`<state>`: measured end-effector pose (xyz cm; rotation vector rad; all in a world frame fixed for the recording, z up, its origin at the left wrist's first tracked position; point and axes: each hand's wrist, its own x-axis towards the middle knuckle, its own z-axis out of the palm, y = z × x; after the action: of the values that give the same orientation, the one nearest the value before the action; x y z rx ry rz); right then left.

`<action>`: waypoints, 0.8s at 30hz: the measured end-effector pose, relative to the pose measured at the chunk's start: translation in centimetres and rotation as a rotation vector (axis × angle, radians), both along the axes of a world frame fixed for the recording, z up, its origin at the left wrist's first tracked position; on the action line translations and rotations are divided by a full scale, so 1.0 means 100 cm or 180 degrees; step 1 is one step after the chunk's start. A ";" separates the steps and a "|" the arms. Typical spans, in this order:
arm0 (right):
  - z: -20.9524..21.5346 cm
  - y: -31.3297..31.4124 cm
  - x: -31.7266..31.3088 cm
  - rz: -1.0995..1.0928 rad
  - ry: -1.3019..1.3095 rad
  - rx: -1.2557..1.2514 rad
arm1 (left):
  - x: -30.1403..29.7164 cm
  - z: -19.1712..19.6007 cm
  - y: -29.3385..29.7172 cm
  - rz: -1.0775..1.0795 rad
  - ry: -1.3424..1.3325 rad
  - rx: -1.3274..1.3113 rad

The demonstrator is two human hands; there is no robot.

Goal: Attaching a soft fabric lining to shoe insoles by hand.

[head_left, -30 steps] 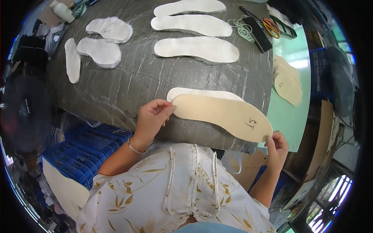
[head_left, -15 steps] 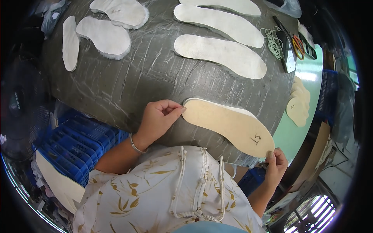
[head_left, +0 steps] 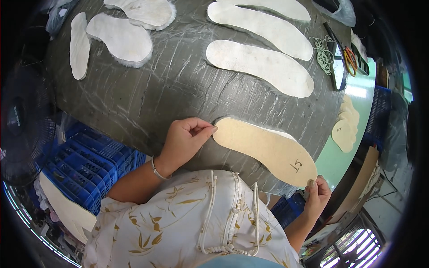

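Observation:
A cream insole [head_left: 263, 145] with a dark handwritten mark lies over a white insole [head_left: 283, 133], whose upper edge peeks out along the far side. My left hand [head_left: 187, 140] pinches the narrow left end between thumb and fingertips. At the wide right end, my right hand [head_left: 317, 194] grips the rim the same way. Beyond them, a white fleece-backed insole [head_left: 261, 67] rests on the grey plastic-covered table [head_left: 147, 96], with more white insoles [head_left: 263, 31] farther back. Shorter fleecy pieces [head_left: 120, 38] lie at the far left.
Elastic cord [head_left: 324, 56], a dark phone-like slab [head_left: 338, 67] and orange-handled scissors [head_left: 350, 60] lie at the far right. Cream insoles [head_left: 343, 134] are stacked on a green surface [head_left: 333, 152]. Blue crates [head_left: 89, 165] and a dark fan [head_left: 22, 120] stand at left.
My view has shifted slightly. The cream insole now covers a little more of the white one, and both hands keep their pinch at its ends.

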<state>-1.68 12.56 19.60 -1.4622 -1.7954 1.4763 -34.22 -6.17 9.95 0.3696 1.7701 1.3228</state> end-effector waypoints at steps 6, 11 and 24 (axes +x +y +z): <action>-0.001 0.002 0.003 0.0019 0.0059 -0.0029 | 0.000 0.004 0.003 -0.0038 0.0137 -0.0208; 0.000 0.001 0.010 0.0161 0.0057 -0.0056 | 0.002 0.002 0.005 -0.0005 0.0332 -0.0266; -0.021 0.012 0.009 -0.0110 0.0049 -0.0260 | 0.005 0.009 0.005 0.0051 0.0069 -0.0621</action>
<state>-0.74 13.79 17.46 -1.5088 -1.7108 1.5561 -33.69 -5.71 10.80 0.2625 1.9045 1.1485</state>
